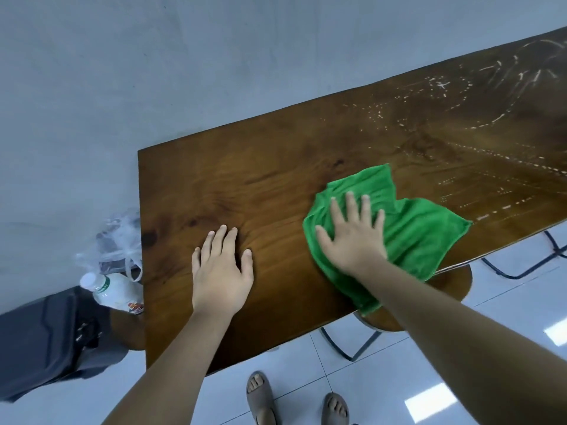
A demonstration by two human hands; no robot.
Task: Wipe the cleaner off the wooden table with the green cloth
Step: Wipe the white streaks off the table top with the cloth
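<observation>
Green cloth (411, 228) under flat right hand (352, 237); left hand (221, 271) flat on wooden table (245, 185); cleaner (497, 96) streaks far right.

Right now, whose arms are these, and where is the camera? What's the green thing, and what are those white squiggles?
No machine here: these are a person's two bare arms. The one camera sits on their head, looking down, so you see what they see. The right hand presses flat on a green cloth on the wooden table. The left hand rests flat on bare wood, holding nothing. The white squiggles farther right are cleaner, not yet wiped off.
</observation>
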